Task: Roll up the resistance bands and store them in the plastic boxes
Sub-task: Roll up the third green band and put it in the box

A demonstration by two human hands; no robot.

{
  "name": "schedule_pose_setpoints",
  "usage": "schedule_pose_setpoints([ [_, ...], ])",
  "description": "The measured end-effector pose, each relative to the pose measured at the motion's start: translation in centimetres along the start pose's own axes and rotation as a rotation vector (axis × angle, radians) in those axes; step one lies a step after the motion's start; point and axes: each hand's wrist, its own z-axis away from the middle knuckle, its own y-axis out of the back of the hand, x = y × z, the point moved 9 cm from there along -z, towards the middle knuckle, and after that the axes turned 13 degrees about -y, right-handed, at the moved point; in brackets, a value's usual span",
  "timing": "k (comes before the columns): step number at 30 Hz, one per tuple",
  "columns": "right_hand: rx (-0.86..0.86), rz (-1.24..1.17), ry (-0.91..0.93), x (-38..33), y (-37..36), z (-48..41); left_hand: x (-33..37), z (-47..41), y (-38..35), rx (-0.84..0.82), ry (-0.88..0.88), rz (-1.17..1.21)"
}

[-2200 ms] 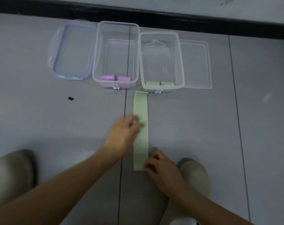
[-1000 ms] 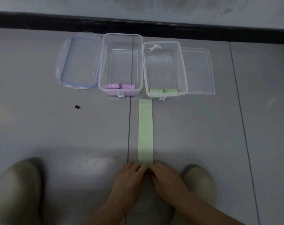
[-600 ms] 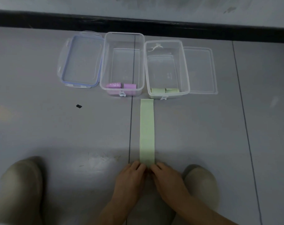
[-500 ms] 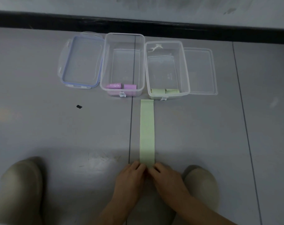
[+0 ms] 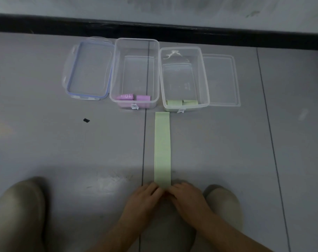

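A pale green resistance band (image 5: 162, 148) lies flat and straight on the grey floor, running from the boxes toward me. My left hand (image 5: 142, 200) and my right hand (image 5: 188, 200) pinch its near end side by side, fingertips touching the band; that end is hidden under them. The left clear plastic box (image 5: 136, 46) holds two rolled pink bands (image 5: 132, 97) at its near wall. The right clear box (image 5: 203, 73) holds two rolled green bands (image 5: 181, 102) at its near wall.
A blue-rimmed lid (image 5: 89, 70) lies left of the boxes, a clear lid (image 5: 220, 79) right of them. A small black speck (image 5: 86, 120) is on the floor. A black baseboard (image 5: 154, 30) runs behind. My knees (image 5: 18, 211) flank the hands.
My left hand came back from the band's middle to its near end, joining the right hand. Over the last second both hands stay at that end with only slight finger motion.
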Motion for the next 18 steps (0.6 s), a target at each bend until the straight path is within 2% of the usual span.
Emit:
schedule_pose_setpoints([
  [7,-0.012,-0.057,-0.038,-0.3,0.7,0.0,0.5,-0.1,0.2,-0.036,-0.216,-0.082],
  [14,-0.025,-0.084,-0.062,-0.3,0.9,-0.2,-0.5,-0.4,0.0,-0.007,-0.156,-0.065],
  [18,0.003,-0.050,-0.017,-0.7,0.9,0.3,-0.5,-0.7,-0.1,0.026,-0.119,-0.074],
])
